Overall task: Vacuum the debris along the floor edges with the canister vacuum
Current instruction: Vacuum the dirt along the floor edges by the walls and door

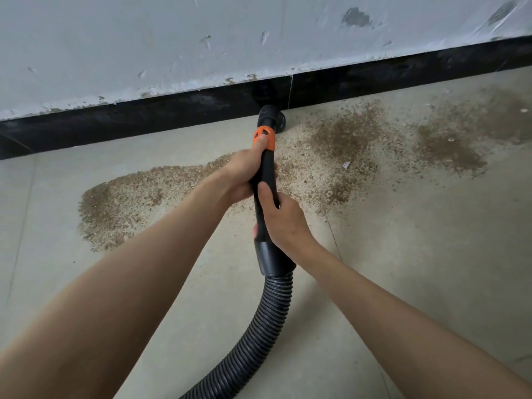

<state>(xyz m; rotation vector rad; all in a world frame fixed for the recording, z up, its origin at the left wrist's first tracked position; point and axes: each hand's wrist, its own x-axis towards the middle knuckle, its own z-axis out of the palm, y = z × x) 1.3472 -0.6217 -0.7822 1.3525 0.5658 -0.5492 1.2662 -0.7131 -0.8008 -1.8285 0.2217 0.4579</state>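
A black vacuum wand (267,168) with an orange collar (264,137) points away from me at the wall. Its black nozzle (272,116) sits on the floor against the black skirting (172,110). My left hand (244,174) grips the wand just below the collar, thumb on the orange part. My right hand (283,220) grips the wand lower down, above the cuff where the ribbed grey hose (259,326) joins. Brown sawdust-like debris (135,197) lies spread over the tiles to the left of the wand, and to its right lies more of this debris (345,139). The canister is out of view.
A scuffed pale wall (201,47) rises above the skirting. Beige floor tiles (431,254) stretch toward me, with a grout line running by my right wrist. A small white chip (346,165) lies in the dust at right. The hose curves off the bottom edge.
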